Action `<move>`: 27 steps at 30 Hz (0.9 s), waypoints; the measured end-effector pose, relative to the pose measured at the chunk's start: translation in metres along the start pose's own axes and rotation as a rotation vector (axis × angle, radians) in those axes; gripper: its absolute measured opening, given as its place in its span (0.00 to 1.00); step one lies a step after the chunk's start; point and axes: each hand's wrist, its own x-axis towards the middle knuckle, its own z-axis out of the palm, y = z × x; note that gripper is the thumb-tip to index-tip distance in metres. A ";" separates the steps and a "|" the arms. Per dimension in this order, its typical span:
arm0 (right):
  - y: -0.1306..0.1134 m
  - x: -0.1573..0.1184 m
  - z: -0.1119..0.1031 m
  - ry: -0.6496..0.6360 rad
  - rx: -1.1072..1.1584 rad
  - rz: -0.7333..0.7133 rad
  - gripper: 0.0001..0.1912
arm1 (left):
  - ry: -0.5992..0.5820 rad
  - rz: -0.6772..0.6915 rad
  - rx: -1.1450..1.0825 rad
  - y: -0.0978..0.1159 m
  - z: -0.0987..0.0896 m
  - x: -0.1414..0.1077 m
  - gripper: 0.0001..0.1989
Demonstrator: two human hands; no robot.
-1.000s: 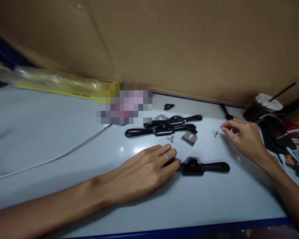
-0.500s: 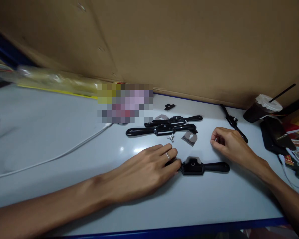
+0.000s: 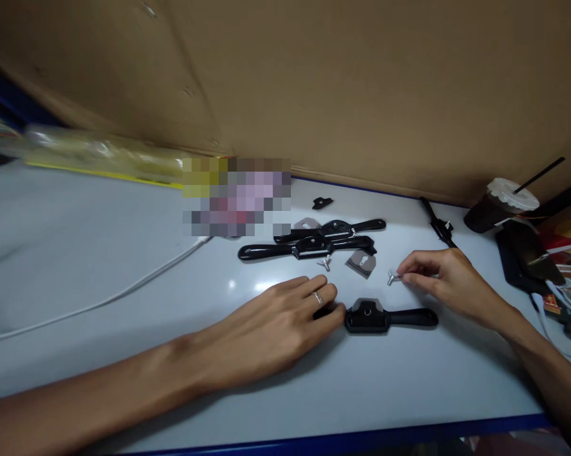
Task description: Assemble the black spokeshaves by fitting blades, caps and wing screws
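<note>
My left hand [image 3: 292, 316], with a ring on one finger, is closed around the left handle of the nearest black spokeshave [image 3: 367, 316], which lies on the table with a grey blade on it. My right hand [image 3: 430, 272] pinches a small silver wing screw [image 3: 392, 277] between thumb and finger, above and right of that tool's body. Farther back, two more black spokeshaves [image 3: 266, 251] lie side by side. Near them are a loose blade [image 3: 361, 263], another wing screw [image 3: 325, 263] and a small black cap [image 3: 322, 202].
Another black spokeshave [image 3: 440, 228] lies at the back right beside a lidded drink cup [image 3: 501, 202] with a straw. A black holder [image 3: 527, 253] stands at the right. A white cable [image 3: 123, 294] crosses the left; cardboard [image 3: 337, 82] rises behind.
My right hand has shifted slightly left and down, its fingers extended, and the silver wing screw now shows at its fingertips. My left hand keeps its hold on the handle.
</note>
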 end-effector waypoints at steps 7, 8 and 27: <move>0.003 0.002 -0.001 0.053 -0.044 -0.093 0.08 | 0.018 -0.002 0.010 -0.001 0.001 0.001 0.05; 0.002 0.003 0.000 0.048 -0.062 -0.110 0.08 | 0.020 -0.001 0.014 -0.001 0.001 0.002 0.05; 0.000 0.001 0.008 0.045 -0.001 -0.096 0.10 | 0.015 -0.006 0.016 0.000 -0.001 0.001 0.05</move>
